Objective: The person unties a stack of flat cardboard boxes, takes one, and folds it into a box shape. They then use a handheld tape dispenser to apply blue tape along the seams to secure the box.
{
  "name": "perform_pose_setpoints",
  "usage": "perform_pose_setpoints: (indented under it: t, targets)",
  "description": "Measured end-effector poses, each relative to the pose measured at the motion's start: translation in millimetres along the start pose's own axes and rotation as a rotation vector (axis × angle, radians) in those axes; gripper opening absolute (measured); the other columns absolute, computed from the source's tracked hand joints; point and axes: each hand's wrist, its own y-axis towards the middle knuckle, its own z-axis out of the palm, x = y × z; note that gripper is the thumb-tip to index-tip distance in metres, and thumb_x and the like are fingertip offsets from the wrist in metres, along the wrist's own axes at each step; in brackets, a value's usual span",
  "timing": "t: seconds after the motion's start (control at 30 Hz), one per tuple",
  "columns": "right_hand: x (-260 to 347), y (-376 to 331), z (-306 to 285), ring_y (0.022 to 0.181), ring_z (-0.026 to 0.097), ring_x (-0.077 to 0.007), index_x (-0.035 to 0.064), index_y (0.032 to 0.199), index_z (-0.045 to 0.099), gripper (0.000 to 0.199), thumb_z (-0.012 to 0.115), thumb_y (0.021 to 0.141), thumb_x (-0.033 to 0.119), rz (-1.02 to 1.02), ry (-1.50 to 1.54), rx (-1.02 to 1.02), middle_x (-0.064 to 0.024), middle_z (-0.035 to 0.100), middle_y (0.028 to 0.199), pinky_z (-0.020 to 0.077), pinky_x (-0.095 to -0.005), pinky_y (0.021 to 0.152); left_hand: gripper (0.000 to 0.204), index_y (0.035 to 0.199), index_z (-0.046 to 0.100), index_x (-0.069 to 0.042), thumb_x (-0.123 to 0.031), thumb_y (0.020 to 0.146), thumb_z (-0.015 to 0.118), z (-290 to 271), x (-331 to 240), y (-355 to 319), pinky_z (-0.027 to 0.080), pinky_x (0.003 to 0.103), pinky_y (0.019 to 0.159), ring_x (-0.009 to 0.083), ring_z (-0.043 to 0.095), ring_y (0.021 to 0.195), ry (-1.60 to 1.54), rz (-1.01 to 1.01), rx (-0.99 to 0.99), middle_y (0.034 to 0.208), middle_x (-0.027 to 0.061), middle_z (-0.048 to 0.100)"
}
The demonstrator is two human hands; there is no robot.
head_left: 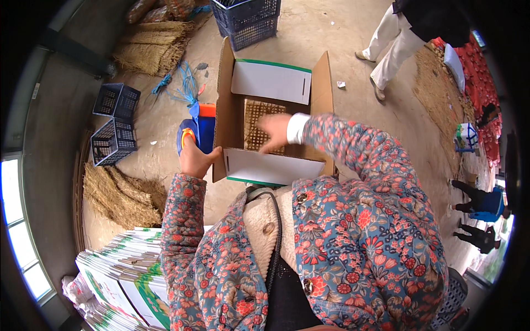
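An open cardboard box (225, 91) stands in front of me with its flaps raised; two of them show white inner faces with green edges. On its bottom lies a tan panel with a grid of holes (266, 109). My right hand (274, 131) reaches into the box over this panel, blurred by motion, fingers apart and holding nothing visible. At the box's left side my left hand (197, 158) is wrapped round the handle of a blue and orange tool (205, 134) that looks like a tape dispenser. The left thumb points toward the box's edge.
Flattened white and green cartons (124, 270) are stacked at my lower left. Dark plastic crates (114, 141) sit on the left, and stacked blue crates (247, 25) stand beyond the box. Straw mats (152, 47) and blue twine (189, 83) lie nearby. A person (386, 47) stands at the far right.
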Motion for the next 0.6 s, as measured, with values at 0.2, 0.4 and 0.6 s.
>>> perform_pose_setpoints:
  t: [0.2, 0.4, 0.6]
  targets:
    - [16.0, 21.8, 51.3, 0.106, 0.057, -0.0279, 0.0057, 0.119, 0.055, 0.067, 0.064, 0.073, 0.053, 0.104, -0.341, -0.125, -0.0095, 0.061, 0.112, 0.0464, -0.0409, 0.078, 0.08, 0.12, 0.04, 0.006, -0.029, 0.061, 0.081, -7.0, -15.2, 0.9, 0.046, 0.037, 0.086, 0.0312, 0.058, 0.099, 0.003, -0.124, 0.153, 0.108, 0.0199, 0.057]
    - [-6.8, 45.8, 72.2, 0.097, 0.061, -0.028, 0.0112, 0.106, 0.062, 0.06, 0.067, 0.068, 0.058, 0.239, -0.048, 0.095, -0.01, 0.065, 0.1, 0.0495, -0.0439, 0.072, 0.076, 0.107, 0.045, 0.006, -0.034, 0.055, 0.083, 0.4, -29.6, -16.5, 0.046, 0.042, 0.077, 0.0353, 0.058, 0.09, 0.094, -0.049, 0.001, 0.098, 0.0214, 0.058]
    - [-28.0, 72.2, 102.3, 0.101, 0.059, -0.0257, 0.0155, 0.113, 0.06, 0.058, 0.065, 0.071, 0.055, 0.302, -0.027, 0.133, -0.0088, 0.063, 0.107, 0.0478, -0.0413, 0.083, 0.081, 0.107, 0.048, 0.003, -0.041, 0.049, 0.084, 52.3, -65.2, -37.3, 0.04, 0.044, 0.084, 0.0337, 0.053, 0.088, 0.347, 0.357, -0.36, 0.09, 0.0158, 0.055]
